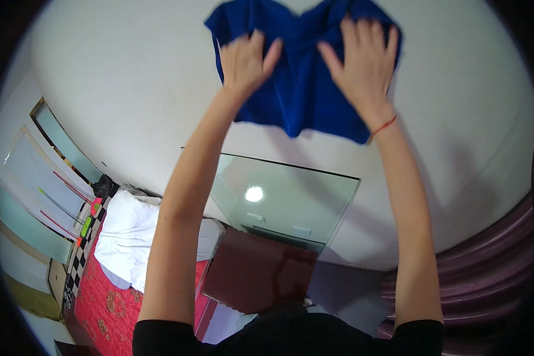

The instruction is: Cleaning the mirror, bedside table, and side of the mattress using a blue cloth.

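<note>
A deep blue cloth (296,89) is spread in front of the pale wall, high in the view, its upper part running near the top edge. Folds run down its middle, and its lower edge is uneven. My left hand (243,62) lies on its left half, thumb out to the side, fingers pointing up and slightly blurred. On the right half rests my right hand (366,65), its fingers stretched and apart. Both hands have their backs toward me. A thin red string (384,124) circles my right wrist. Both arms reach up and forward.
Below the cloth, a glass panel (285,196) reflects a light, with a dark red-brown tabletop (258,270) before it. At left are a bed with red patterned cover (110,308) and white bedding (124,231). Purple curtains (469,285) hang at right.
</note>
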Demonstrator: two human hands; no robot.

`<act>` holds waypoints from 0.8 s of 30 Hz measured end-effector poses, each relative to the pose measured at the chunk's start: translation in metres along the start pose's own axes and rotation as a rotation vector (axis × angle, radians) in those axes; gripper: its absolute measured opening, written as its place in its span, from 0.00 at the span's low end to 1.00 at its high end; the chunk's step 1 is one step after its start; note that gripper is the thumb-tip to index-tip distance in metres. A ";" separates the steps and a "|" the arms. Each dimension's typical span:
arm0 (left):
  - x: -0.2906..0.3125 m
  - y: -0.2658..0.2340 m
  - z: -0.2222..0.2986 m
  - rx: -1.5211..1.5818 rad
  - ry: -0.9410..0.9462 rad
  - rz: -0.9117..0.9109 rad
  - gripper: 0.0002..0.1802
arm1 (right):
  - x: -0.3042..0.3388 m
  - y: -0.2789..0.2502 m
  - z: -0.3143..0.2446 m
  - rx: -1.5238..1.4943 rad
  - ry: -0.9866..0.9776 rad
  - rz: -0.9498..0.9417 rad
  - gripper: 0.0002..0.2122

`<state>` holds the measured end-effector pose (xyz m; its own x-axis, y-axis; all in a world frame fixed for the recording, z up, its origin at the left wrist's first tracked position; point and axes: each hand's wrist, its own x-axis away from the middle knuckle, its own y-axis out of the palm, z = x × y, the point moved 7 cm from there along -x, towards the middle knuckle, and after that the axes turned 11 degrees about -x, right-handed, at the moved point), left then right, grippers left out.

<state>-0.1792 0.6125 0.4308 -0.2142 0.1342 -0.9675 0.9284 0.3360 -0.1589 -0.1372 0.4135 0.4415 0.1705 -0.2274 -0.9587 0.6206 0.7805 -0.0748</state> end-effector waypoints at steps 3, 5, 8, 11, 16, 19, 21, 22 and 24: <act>-0.056 -0.021 -0.048 0.013 -0.078 0.093 0.26 | -0.059 -0.011 -0.001 0.086 0.025 0.120 0.31; -0.066 -0.027 -0.073 -0.033 -0.066 0.142 0.28 | -0.080 -0.004 -0.008 0.059 0.122 0.050 0.35; -0.047 -0.023 -0.113 -0.014 -0.001 0.245 0.23 | -0.081 0.034 -0.056 0.248 -0.002 0.129 0.27; 0.005 -0.007 -0.171 -0.051 -0.097 0.186 0.20 | -0.056 0.079 -0.120 0.078 -0.063 -0.037 0.28; 0.129 0.017 -0.241 -0.034 -0.217 -0.018 0.21 | 0.001 0.126 -0.199 -0.120 -0.080 -0.242 0.25; 0.238 0.047 -0.250 -0.016 -0.339 -0.324 0.22 | 0.062 0.152 -0.238 -0.259 -0.180 -0.380 0.24; 0.303 0.064 -0.244 -0.051 -0.394 -0.521 0.21 | 0.111 0.164 -0.264 -0.360 -0.211 -0.469 0.24; 0.326 0.060 -0.241 0.048 -0.463 -0.468 0.17 | 0.136 0.170 -0.277 -0.387 -0.209 -0.577 0.23; 0.351 0.057 -0.218 0.187 -0.521 -0.281 0.14 | 0.181 0.176 -0.288 -0.405 -0.221 -0.663 0.21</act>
<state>-0.2673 0.8817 0.1252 -0.3257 -0.4241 -0.8450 0.9056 0.1167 -0.4077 -0.2175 0.6773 0.1759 0.0378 -0.7940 -0.6067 0.3272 0.5835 -0.7433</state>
